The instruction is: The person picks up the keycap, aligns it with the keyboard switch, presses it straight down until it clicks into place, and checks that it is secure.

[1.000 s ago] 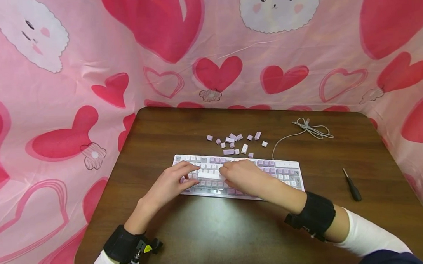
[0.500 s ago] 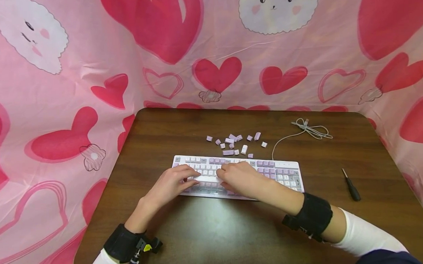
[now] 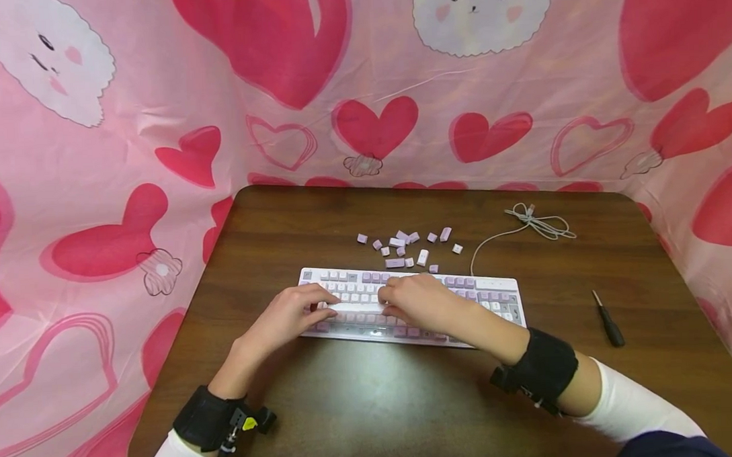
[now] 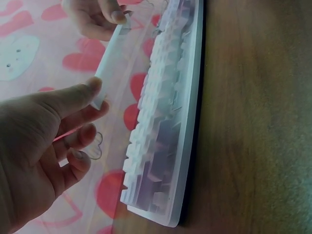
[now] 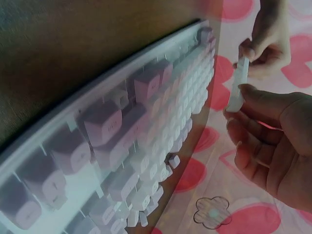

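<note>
A long white spacebar keycap is held above the white and lilac keyboard. My left hand pinches its left end between thumb and index finger, the other fingers loosely bent in the left wrist view. At the opposite end, my right hand pinches the spacebar keycap between thumb and fingers. Both wrist views show the keycap apart from the keyboard. Along the keyboard's front row, a bare stretch shows no keycap. My right hand hides part of the keyboard's middle in the head view.
Several loose lilac and white keycaps lie behind the keyboard. A coiled white cable runs from its back edge. To the right lies a black-handled screwdriver on the brown table. Pink heart-patterned cloth hangs behind and at the sides.
My left hand has shifted slightly left, and the spacebar keycap has moved a little left and nearer to me. My right hand keeps nearly the same place.
</note>
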